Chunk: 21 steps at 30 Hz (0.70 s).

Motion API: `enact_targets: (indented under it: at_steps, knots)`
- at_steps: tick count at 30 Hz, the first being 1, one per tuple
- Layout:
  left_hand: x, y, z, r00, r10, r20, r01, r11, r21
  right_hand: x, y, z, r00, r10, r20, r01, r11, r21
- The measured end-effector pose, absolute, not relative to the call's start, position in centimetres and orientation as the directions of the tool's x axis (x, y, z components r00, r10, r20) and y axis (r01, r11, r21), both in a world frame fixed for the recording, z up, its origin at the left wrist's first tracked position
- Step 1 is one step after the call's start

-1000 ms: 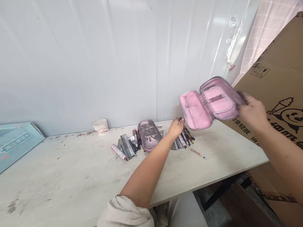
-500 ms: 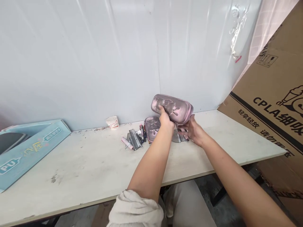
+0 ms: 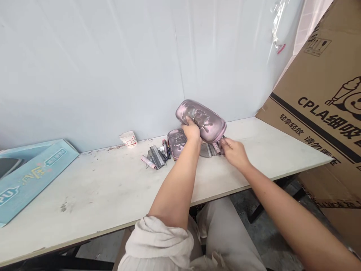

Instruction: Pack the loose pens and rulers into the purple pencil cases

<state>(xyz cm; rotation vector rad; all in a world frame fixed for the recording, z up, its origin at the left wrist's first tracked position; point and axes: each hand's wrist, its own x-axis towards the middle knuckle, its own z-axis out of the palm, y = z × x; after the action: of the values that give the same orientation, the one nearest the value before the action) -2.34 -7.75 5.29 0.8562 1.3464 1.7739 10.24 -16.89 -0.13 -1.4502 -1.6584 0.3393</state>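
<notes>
My left hand grips the left end of a closed pink pencil case, holding it tilted just above the white table. My right hand is at the case's right lower corner, fingers pinched at its edge over a bunch of pens lying on the table. A second closed pink pencil case lies flat on the table just left of my left hand.
Rulers and pens lie in a heap left of the second case. A paper cup stands by the wall. A light blue box sits at the far left. A big cardboard box fills the right side.
The open case held up in my right hand has been closed and taken by my left hand, then lowered toward the table. My right hand came down to its right corner.
</notes>
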Motion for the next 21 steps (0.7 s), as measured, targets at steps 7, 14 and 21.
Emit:
enact_targets:
  at_steps: [7,14,21]
  knots:
    - [0.5,-10.0,5.5,0.187,0.9,0.394,0.153,-0.423,0.893,22.0,-14.6,3.5,0.094,0.946,0.311,0.448,0.239,-0.862]
    - [5.6,-13.6,6.5,0.931,0.363,-0.025,0.192,-0.432,0.881,29.4,-15.6,5.6,-0.266,0.953,-0.146,0.49,0.004,-0.872]
    - [13.4,-13.4,0.7,0.693,0.715,0.087,0.232,-0.336,0.913,33.5,-17.0,-0.2,0.325,0.943,-0.076,0.018,-0.087,-0.996]
